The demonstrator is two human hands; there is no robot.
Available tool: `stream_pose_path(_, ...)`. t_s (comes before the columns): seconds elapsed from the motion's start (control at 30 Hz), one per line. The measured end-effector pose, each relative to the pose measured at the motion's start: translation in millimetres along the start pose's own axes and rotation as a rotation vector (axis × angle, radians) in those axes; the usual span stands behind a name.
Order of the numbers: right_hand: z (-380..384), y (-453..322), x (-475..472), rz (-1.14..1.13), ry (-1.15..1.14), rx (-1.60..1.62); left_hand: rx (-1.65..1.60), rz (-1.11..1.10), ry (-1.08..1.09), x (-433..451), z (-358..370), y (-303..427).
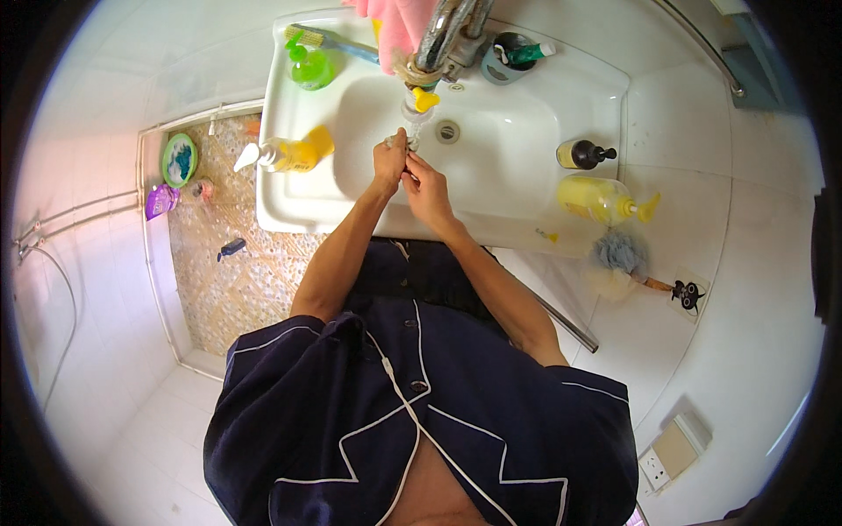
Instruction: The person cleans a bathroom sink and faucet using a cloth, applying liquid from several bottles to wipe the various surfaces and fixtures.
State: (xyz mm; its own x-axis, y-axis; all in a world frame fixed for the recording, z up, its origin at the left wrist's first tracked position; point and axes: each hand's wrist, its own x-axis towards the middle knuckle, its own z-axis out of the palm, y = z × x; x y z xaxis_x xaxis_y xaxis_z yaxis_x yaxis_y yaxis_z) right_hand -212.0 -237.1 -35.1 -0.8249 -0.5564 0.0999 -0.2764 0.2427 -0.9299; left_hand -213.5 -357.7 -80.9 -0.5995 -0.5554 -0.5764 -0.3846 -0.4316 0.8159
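Observation:
Over the basin of a white ceramic sink (pixel 526 220), my hands meet under the tap (pixel 421 69), which has a yellow lever or spout part. A thin stream of water runs down onto them. My left hand (pixel 390 161) is curled around a small whitish thing (pixel 413 143), too small and wet to name. My right hand (pixel 427 191) presses close beside it with bent fingers; whether it also grips the thing is hidden. To the right of the hands is the metal drain (pixel 448 132).
Left on the sink stand a green pump bottle (pixel 310 71), a brush (pixel 329 43) and a yellow pump bottle (pixel 293 155). A cup (pixel 503 66) holds a tube. Dark (pixel 582 154) and yellow (pixel 595 199) pump bottles line the right rim. Pink gloves or cloth (pixel 398 26) hang behind the tap.

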Motion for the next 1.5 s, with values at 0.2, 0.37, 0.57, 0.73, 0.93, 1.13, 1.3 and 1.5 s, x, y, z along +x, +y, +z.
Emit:
stream_pose_path(0.2, -2, -16, -1, 0.073, -0.081, 0.134, 0.284, 0.105, 0.062, 5, -12, -11)
stream_pose_path(0.37, 13, -9, 3, 0.025, -0.147, 0.159, 0.226, 0.002, 0.044, -15, -40, 8)
stream_pose_path(0.57, 35, -3, 10, -0.249, -0.135, -0.114, -0.334, -0.226, -0.318, -47, -88, -10)
stream_pose_path(0.73, 37, 26, 22, 0.341, -0.223, 0.26, 0.317, 0.24, 0.054, -83, -139, 18)
stream_pose_path(0.93, 27, 36, 23, 0.598, -0.03, 0.556, 0.473, 0.42, 0.521, -77, -168, 40)
stream_pose_path(1.13, 19, 46, 22, 0.728, 0.071, 0.706, 0.543, 0.643, 0.605, -52, -166, 42)
stream_pose_path(1.3, 6, 43, 32, 0.752, 0.194, 0.933, 0.564, 0.718, 0.481, -53, -165, 62)
stream_pose_path(1.5, -11, 29, 43, 0.719, 0.24, 1.126, 0.56, 0.463, 0.094, -61, -134, 87)
